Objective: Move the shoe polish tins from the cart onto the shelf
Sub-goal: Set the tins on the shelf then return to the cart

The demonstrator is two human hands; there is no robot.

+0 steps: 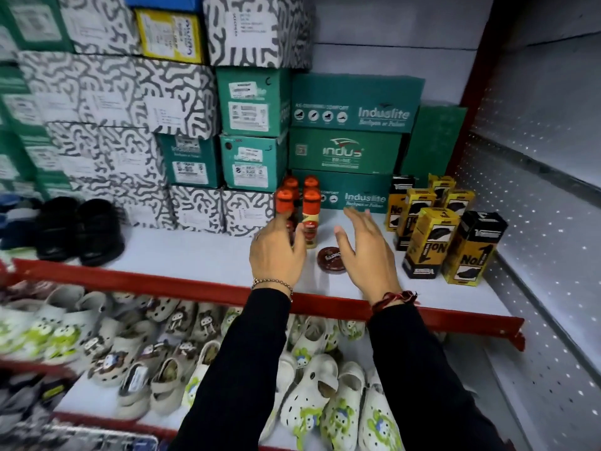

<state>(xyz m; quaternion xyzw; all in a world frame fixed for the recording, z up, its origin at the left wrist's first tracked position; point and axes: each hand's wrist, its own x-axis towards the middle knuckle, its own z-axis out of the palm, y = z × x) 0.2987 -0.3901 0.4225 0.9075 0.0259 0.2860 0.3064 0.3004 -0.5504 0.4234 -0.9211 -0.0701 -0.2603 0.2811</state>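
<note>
One round brown shoe polish tin (330,259) lies flat on the white shelf (195,255), near its red front edge. My right hand (366,252) hovers just right of the tin, fingers spread, holding nothing. My left hand (276,252) is left of the tin, its fingers against the front liquid polish bottles (304,209) with orange caps; whether it grips one is unclear. The cart is not in view.
Yellow-and-black polish boxes (435,229) stand at the shelf's right. Green and patterned shoe boxes (344,141) are stacked behind. Black shoes (81,229) sit at the left. Below, a lower shelf holds several white clogs (309,402). A perforated side panel (536,222) closes the right.
</note>
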